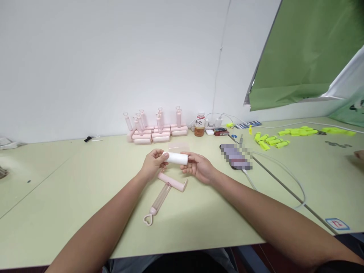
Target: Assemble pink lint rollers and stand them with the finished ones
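A white sticky lint roll (178, 158) is held level above the table between my two hands. My left hand (155, 162) pinches its left end, thumb on top. The fingers of my right hand (199, 167) close around the right end. Just below them lies a pink lint roller handle (172, 182) with a bare head, a clear stem and a heart-shaped loop at its lower end. Beyond the roll, a pale pink translucent piece (178, 147) rests flat on the table.
Several pink lint rollers (152, 133) stand by the wall. Right of them are a drink bottle (200, 124) and small boxes. A phone (235, 156) with a white cable lies to the right, near neon yellow rolled strips (273, 140). Part of another person's hand shows at the right edge.
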`<state>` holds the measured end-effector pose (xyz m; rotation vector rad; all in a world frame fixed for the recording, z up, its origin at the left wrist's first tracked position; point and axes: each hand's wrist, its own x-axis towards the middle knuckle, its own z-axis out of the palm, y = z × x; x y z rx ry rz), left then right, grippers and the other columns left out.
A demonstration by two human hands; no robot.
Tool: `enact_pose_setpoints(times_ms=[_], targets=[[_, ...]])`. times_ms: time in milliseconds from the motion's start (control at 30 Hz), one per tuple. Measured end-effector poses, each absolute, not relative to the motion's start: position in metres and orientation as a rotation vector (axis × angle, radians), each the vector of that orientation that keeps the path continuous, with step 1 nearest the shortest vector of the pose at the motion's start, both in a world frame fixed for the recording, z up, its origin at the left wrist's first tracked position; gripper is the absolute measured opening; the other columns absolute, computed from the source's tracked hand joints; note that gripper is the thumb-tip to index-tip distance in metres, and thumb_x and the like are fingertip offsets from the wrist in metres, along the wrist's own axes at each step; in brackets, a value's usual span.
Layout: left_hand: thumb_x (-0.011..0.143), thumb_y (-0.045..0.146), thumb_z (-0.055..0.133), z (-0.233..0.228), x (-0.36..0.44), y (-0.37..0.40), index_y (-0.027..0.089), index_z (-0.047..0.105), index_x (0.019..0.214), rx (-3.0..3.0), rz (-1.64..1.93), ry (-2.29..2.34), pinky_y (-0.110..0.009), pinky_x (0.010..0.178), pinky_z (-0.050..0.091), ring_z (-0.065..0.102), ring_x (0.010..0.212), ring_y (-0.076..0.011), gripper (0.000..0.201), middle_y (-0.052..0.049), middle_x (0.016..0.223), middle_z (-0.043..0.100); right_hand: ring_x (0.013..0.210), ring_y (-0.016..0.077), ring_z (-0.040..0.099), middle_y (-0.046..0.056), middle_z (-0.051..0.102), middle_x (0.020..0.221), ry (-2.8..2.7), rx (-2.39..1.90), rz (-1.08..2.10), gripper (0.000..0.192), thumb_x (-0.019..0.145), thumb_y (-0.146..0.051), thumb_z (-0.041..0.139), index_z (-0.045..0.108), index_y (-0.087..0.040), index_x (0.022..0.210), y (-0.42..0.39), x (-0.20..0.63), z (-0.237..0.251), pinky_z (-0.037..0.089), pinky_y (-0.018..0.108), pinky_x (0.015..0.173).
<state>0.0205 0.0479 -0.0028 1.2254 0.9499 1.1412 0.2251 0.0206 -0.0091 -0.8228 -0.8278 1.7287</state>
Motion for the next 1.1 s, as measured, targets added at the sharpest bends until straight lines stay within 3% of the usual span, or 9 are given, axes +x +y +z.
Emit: enact_pose_setpoints(times_ms=[167, 367, 500, 633, 733, 867, 933, 1000, 1100], targets=[[0.06, 0.048, 0.084, -0.003, 0.019, 0.051, 0.017, 0.05, 0.08, 1.283, 1.147, 0.916, -0.019, 0.034, 0.043, 0.055, 0.044, -0.0095, 0.05, 0.006, 0.057, 0.054, 0.059, 0.0164, 0.072, 0.01, 0.072, 0.081, -0.831, -0.815, 1.75, 0.027, 0.089, -0.014, 0.045, 0.059, -0.01, 0.113, 0.022, 0.227, -0.008, 0.062, 0.026, 0.055], [0.058, 0.043, 0.085, -0.004, 0.018, 0.052, 0.02, 0.04, 0.08, 1.302, 1.146, 0.897, -0.018, 0.032, 0.042, 0.053, 0.041, -0.0082, 0.055, 0.009, 0.061, 0.051, 0.056, 0.0166, 0.07, 0.007, 0.069, 0.076, -0.976, -0.867, 1.722, 0.027, 0.082, -0.007, 0.048, 0.057, -0.012, 0.107, 0.023, 0.23, -0.006, 0.059, 0.025, 0.05], [0.055, 0.042, 0.086, -0.005, 0.019, 0.054, 0.022, 0.034, 0.082, 1.274, 1.178, 0.892, -0.018, 0.033, 0.042, 0.056, 0.045, -0.0085, 0.062, 0.009, 0.071, 0.055, 0.064, 0.0195, 0.073, 0.006, 0.067, 0.078, -0.943, -0.891, 1.749, 0.032, 0.074, -0.008, 0.046, 0.056, -0.016, 0.103, 0.021, 0.229, -0.004, 0.062, 0.032, 0.06], [0.055, 0.043, 0.087, -0.009, 0.019, 0.059, 0.022, 0.034, 0.086, 1.183, 1.219, 0.96, -0.019, 0.037, 0.044, 0.06, 0.047, -0.0104, 0.065, 0.009, 0.07, 0.055, 0.078, 0.0214, 0.074, 0.009, 0.068, 0.095, -0.906, -0.965, 1.72, 0.048, 0.059, -0.005, 0.044, 0.056, -0.017, 0.104, 0.022, 0.228, -0.005, 0.063, 0.039, 0.071], [0.059, 0.041, 0.086, -0.012, 0.018, 0.063, 0.021, 0.036, 0.089, 1.119, 1.242, 1.007, -0.02, 0.042, 0.047, 0.063, 0.05, -0.011, 0.061, 0.007, 0.071, 0.057, 0.084, 0.0221, 0.072, 0.013, 0.065, 0.112, -1.076, -1.198, 1.496, 0.045, 0.059, -0.003, 0.047, 0.056, -0.018, 0.1, 0.026, 0.228, -0.011, 0.063, 0.033, 0.059], [0.068, 0.042, 0.081, -0.016, 0.017, 0.066, 0.019, 0.041, 0.085, 1.072, 1.223, 1.043, -0.019, 0.041, 0.046, 0.061, 0.049, -0.0098, 0.049, 0.005, 0.066, 0.057, 0.095, 0.0256, 0.068, 0.012, 0.056, 0.133, -1.234, -1.313, 1.269, 0.045, 0.061, -0.004, 0.059, 0.06, -0.02, 0.103, 0.031, 0.229, -0.023, 0.05, 0.021, 0.041], [0.072, 0.043, 0.078, -0.016, 0.016, 0.068, 0.018, 0.042, 0.083, 1.058, 1.212, 1.052, -0.018, 0.039, 0.044, 0.058, 0.046, -0.0087, 0.045, 0.004, 0.062, 0.056, 0.105, 0.0265, 0.065, 0.01, 0.054, 0.138, -1.284, -1.316, 1.214, 0.051, 0.061, -0.004, 0.062, 0.061, -0.021, 0.109, 0.033, 0.23, -0.028, 0.052, 0.022, 0.05], [0.075, 0.043, 0.077, -0.014, 0.017, 0.069, 0.018, 0.044, 0.082, 1.05, 1.21, 1.061, -0.017, 0.039, 0.044, 0.058, 0.046, -0.0084, 0.042, 0.004, 0.06, 0.056, 0.118, 0.0274, 0.059, 0.01, 0.051, 0.143, -1.319, -1.32, 1.165, 0.062, 0.061, -0.004, 0.066, 0.059, -0.023, 0.12, 0.035, 0.232, -0.03, 0.056, 0.028, 0.071], [0.077, 0.04, 0.076, -0.007, 0.021, 0.067, 0.017, 0.044, 0.083, 1.059, 1.215, 1.066, -0.018, 0.045, 0.048, 0.063, 0.052, -0.0096, 0.039, 0.001, 0.065, 0.061, 0.127, 0.0292, 0.052, 0.011, 0.048, 0.146, -1.435, -1.32, 1.001, 0.081, 0.063, -0.017, 0.076, 0.047, -0.025, 0.138, 0.034, 0.233, -0.03, 0.047, 0.041, 0.098]])
